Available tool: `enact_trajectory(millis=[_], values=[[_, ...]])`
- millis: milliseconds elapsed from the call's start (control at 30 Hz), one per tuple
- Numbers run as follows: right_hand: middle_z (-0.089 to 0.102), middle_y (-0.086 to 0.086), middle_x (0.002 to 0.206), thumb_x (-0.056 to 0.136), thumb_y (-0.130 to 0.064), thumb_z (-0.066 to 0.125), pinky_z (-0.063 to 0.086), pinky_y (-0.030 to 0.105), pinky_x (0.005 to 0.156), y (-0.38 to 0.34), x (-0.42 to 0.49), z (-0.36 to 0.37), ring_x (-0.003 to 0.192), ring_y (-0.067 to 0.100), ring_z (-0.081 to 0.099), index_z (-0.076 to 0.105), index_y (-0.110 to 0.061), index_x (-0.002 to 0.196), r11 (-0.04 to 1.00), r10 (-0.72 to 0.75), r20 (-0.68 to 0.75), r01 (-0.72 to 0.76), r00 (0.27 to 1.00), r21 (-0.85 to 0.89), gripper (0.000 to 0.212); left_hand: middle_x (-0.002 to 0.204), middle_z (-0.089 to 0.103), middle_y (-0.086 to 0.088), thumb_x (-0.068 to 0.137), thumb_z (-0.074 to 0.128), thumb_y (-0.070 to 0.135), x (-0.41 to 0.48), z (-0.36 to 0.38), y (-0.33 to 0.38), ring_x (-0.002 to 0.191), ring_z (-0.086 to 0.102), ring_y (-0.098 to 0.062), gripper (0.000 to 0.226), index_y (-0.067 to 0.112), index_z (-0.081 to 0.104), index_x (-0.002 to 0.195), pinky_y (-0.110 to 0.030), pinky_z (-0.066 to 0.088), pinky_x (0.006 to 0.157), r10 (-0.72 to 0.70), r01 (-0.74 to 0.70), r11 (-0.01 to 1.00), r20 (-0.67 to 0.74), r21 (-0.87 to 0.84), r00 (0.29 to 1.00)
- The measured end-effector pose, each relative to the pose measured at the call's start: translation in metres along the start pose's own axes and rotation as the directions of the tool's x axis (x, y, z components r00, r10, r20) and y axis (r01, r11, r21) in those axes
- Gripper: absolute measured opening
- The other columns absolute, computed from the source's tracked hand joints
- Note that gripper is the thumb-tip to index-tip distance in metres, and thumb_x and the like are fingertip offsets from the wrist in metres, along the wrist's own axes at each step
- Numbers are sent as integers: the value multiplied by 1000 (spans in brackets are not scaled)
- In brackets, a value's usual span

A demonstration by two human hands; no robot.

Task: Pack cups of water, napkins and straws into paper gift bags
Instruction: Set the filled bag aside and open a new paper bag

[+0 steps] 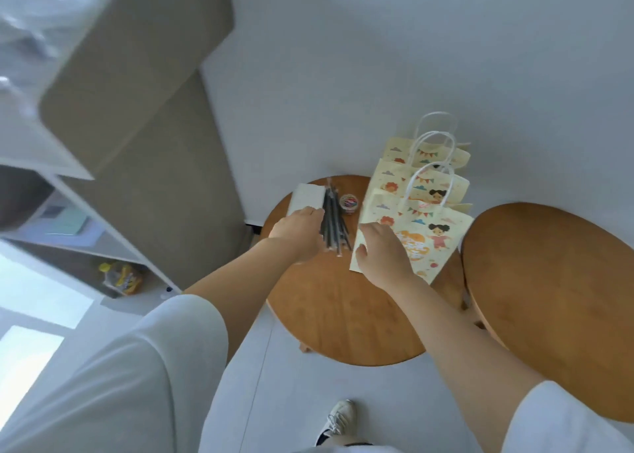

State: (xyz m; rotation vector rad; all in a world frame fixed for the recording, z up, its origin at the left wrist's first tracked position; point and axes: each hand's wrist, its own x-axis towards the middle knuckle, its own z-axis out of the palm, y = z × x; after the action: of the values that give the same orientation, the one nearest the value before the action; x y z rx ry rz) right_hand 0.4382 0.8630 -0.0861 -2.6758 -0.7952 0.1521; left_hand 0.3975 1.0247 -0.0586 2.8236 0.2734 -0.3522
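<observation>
Three pale yellow paper gift bags with cartoon prints and white handles overlap on the small round wooden table [329, 315]. My right hand [384, 257] rests with relaxed fingers on the lower left corner of the nearest bag [435, 236]. A bundle of dark straws [334, 219] lies left of the bags, beside a white stack of napkins [305, 195]. My left hand [298, 233] is against the left side of the straws, its fingers reaching toward the napkins. Its grip is hidden. No cups of water are in view.
A small round tub of coloured clips [349, 203] sits behind the straws. A second round wooden table [555, 298] stands to the right. A white shelf unit [103, 246] and a grey panel are on the left. My shoe [338, 418] is on the floor below.
</observation>
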Motion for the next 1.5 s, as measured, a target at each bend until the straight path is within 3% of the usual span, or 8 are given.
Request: enact_trajectory(millis=[133, 267, 567, 833, 1133, 1233, 1367, 1500], values=[[55, 10, 126, 91, -9, 47, 38, 33, 98, -98, -10, 20, 122, 26, 46, 52, -3, 127, 988, -148, -13, 148, 989, 38, 37, 134, 46, -7, 97, 43, 23, -66, -16, -74, 125, 44, -27, 38, 12, 42, 133, -39, 42, 93, -64, 63, 998, -45, -27, 997], [51, 11, 132, 92, -10, 45, 33, 33, 103, -211, -29, 42, 125, 27, 41, 48, -2, 132, 963, -266, 5, 265, 964, 58, 40, 145, 39, -5, 98, 42, 26, -149, -34, -167, 131, 40, -25, 49, 17, 32, 145, -37, 37, 101, -148, 139, 987, -115, -86, 982], [46, 11, 139, 93, -10, 43, 30, 32, 103, -424, -36, 65, 128, 26, 38, 42, -3, 138, 872, -487, 3, 486, 873, 60, 45, 146, 42, -6, 99, 42, 27, -298, -85, -343, 130, 43, -26, 47, 15, 34, 144, -35, 36, 103, -425, 364, 898, -274, -246, 863], [41, 12, 141, 96, -16, 42, 32, 34, 105, -544, 15, 68, 131, 25, 35, 39, -3, 138, 829, -543, 3, 535, 840, 162, 44, 136, 52, -3, 98, 48, 31, -317, -128, -433, 120, 53, -23, 43, 18, 44, 138, -37, 47, 99, -542, 375, 824, -399, -425, 739], [51, 10, 129, 91, -33, 55, 37, 33, 97, -651, 145, 82, 122, 25, 42, 51, -5, 127, 801, -510, -200, 547, 837, 245, 46, 138, 48, -1, 98, 48, 32, -265, -198, -539, 117, 53, -22, 45, 21, 42, 141, -38, 48, 95, -489, 366, 871, -504, -329, 711], [50, 8, 131, 85, -49, 57, 38, 36, 96, -675, 188, 83, 122, 25, 41, 49, -10, 129, 854, -484, -124, 499, 866, 148, 59, 142, 46, -1, 97, 48, 31, -243, -229, -576, 119, 52, -21, 42, 22, 45, 138, -38, 50, 93, -473, 356, 881, -531, -312, 703], [50, 6, 135, 77, -69, 53, 41, 39, 97, -693, 229, 80, 122, 27, 45, 44, -13, 134, 908, -402, 146, 414, 904, -64, 80, 139, 47, -2, 97, 49, 28, -218, -255, -612, 115, 53, -22, 37, 23, 49, 134, -39, 53, 89, -467, 319, 883, -566, -346, 679], [61, 7, 106, 85, -65, 45, 42, 32, 69, -699, 234, 62, 95, 25, 56, 56, -10, 114, 836, -440, 273, 501, 856, -223, 62, 138, 48, -4, 99, 46, 27, -201, -258, -629, 129, 40, -23, 34, 19, 53, 130, -38, 39, 104, -414, 280, 910, -618, -306, 668]])
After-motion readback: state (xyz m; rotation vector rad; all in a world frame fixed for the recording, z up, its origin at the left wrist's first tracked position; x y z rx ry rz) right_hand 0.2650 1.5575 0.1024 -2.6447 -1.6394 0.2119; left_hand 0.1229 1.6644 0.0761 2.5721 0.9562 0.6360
